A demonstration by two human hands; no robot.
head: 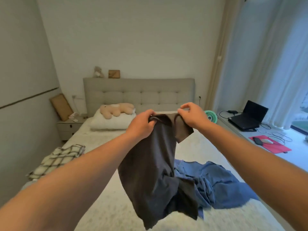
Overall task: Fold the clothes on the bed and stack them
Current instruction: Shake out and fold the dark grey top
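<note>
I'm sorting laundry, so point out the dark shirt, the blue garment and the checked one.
dark shirt [155,172]: head view, middle of its hanging body.
blue garment [221,182]: head view, crumpled middle, on the bed.
checked garment [58,160]: head view, its centre.

Two bare forearms reach in from the lower corners, with no sleeve, watch or ring on either. The left hand [141,124] and right hand [191,115] are ungloved.

Dark grey shirt [155,172] hanging, blue garment [215,182] crumpled on bed [106,197]
</note>
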